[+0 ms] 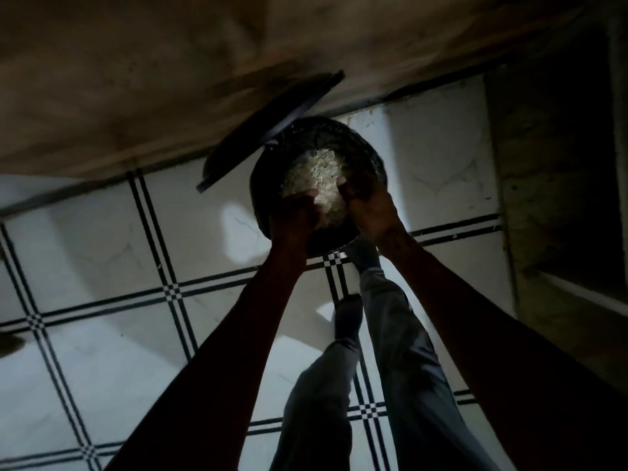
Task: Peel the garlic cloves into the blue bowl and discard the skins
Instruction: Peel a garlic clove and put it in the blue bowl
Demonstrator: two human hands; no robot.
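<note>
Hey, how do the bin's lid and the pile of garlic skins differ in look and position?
The lid is dark, flat and smooth, tilted open to the left of the bin; the garlic skins are pale, flaky and loose, heaped over the bin's mouth. The lid stands free of both hands; the skins lie between the left hand and right hand.

White floor tiles (pixel 112 232) with black checked lines; brownish wall (pixel 136 62); dark doorway (pixel 560 164).
</note>
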